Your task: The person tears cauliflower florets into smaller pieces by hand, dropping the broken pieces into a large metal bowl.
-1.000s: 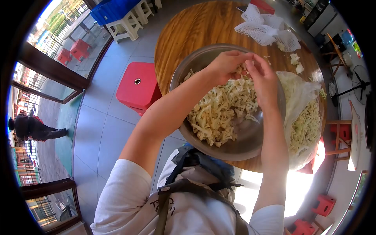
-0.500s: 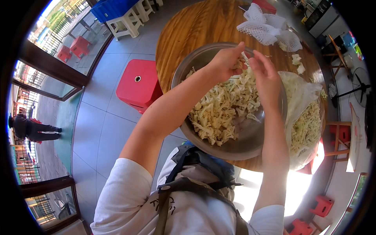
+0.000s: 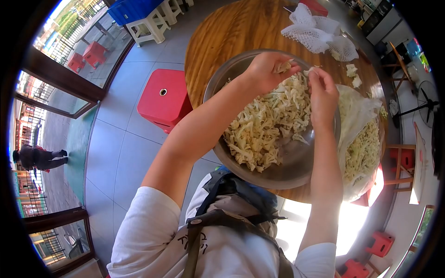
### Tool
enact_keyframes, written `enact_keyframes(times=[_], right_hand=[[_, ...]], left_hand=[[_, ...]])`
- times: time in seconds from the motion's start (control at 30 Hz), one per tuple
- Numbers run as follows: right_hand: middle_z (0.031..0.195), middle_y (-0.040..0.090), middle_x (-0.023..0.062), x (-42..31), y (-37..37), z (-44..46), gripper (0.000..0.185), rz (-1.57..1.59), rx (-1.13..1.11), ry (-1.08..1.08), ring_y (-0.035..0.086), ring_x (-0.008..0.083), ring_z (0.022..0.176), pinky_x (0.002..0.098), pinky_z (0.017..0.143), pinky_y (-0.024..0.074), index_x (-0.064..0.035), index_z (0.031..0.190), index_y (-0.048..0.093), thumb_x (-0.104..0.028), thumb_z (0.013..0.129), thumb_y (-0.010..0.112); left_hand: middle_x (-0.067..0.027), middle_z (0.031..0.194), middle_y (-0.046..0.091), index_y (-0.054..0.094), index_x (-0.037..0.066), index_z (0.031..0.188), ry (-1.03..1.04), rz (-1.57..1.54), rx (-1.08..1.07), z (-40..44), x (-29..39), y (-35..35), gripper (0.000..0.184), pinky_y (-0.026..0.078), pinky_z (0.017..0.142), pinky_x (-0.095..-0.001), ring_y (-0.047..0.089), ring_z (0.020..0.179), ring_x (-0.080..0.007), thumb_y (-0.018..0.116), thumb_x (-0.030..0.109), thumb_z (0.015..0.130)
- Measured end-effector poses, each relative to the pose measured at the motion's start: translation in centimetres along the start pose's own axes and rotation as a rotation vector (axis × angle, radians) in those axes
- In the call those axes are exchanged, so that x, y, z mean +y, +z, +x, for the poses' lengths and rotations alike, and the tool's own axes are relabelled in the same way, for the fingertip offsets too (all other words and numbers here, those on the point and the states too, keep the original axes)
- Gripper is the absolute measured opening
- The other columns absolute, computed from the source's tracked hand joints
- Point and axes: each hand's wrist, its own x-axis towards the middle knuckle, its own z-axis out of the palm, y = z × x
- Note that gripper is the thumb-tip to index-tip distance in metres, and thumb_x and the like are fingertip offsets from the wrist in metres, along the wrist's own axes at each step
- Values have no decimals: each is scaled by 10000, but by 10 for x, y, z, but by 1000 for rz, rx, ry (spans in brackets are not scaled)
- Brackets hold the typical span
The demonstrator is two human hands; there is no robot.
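Observation:
A wide metal basin (image 3: pixel 296 173) sits on the round wooden table, partly filled with cauliflower florets (image 3: pixel 259 132). Above its far side, my left hand (image 3: pixel 266 73) is closed around a piece of cauliflower (image 3: pixel 284 66). My right hand (image 3: pixel 323 96) is raised over the basin's right side, thumb and fingers pinched on a small pale bit of cauliflower (image 3: pixel 311 71). The two hands are close together but apart. Right of the basin, a clear plastic bag (image 3: pixel 361 143) holds more small cauliflower pieces.
White foam netting (image 3: pixel 315 30) lies at the back of the wooden table (image 3: pixel 227 30), with loose cauliflower scraps (image 3: pixel 353 75) nearby. A red stool (image 3: pixel 164 99) stands at the table's left. A person (image 3: pixel 39 157) is outside the glass doors. A fan (image 3: pixel 426 99) stands at right.
My right hand has gone from loosely spread fingers to a pinch and shifted slightly right. My left hand has turned, showing the cauliflower piece. The person outside has shifted a little.

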Motion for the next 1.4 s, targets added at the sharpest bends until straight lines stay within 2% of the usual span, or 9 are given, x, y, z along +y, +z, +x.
enact_keyframes(times=[0.1,0.23,0.53,0.6,0.83,1.03,1.23,1.33,1.4], right_hand=[[853,596,13,3,1,1,285,-92,-42,-70,514,92,715,222,681,418,-41,1024,620,-263,846,604],[881,596,24,1,2,1,295,-72,-97,-97,528,102,755,233,692,422,-58,1016,632,-288,831,619],[786,590,9,2,1,-1,245,-179,-176,-36,525,83,715,229,638,409,-28,933,640,-252,835,622],[766,585,-3,3,1,0,237,-59,-142,12,514,69,696,220,623,399,-22,919,640,-242,833,626],[751,578,-22,-4,1,1,223,117,23,114,495,50,687,198,625,397,-19,918,643,-222,827,638],[860,588,3,-13,4,-5,263,32,-40,-9,522,59,724,197,646,419,-48,989,633,-238,809,658],[866,577,6,-8,10,-12,267,-163,-286,-272,532,69,725,208,658,438,-70,1014,626,-256,823,644],[860,580,6,-8,6,-7,240,-97,-247,-141,535,73,725,202,657,438,-59,1018,620,-224,843,617],[859,586,8,-15,4,-6,226,116,-206,42,534,73,729,199,659,433,-51,1027,615,-195,854,598]], left_hand=[[-121,904,548,518,-27,939,18,45,-25,-1,0,0,145,531,747,-318,577,866,-240,465,95,881],[-89,893,546,524,9,931,1,89,-27,-1,-6,1,126,518,731,-307,559,852,-196,479,118,887],[-39,874,521,527,40,917,-120,264,-91,-15,-4,11,131,477,652,-278,504,781,-138,472,158,905],[-42,862,514,528,27,922,-102,254,-157,-13,-4,8,142,467,624,-268,500,746,-138,471,156,904],[-80,793,502,525,-15,909,-103,150,-36,-2,-1,-3,208,414,503,-260,481,610,-155,492,189,887],[-76,778,497,515,-6,878,-43,152,21,-4,-4,0,234,415,498,-263,481,604,-164,490,226,895],[-62,796,509,516,21,878,5,222,55,-7,-7,3,196,477,558,-272,512,639,-145,483,214,900],[-62,809,518,528,16,892,-21,318,-18,-3,-4,-2,178,488,577,-271,533,692,-138,486,189,896],[-64,822,525,537,9,904,-75,302,-24,0,-6,-2,167,482,580,-269,543,728,-140,486,168,892]])
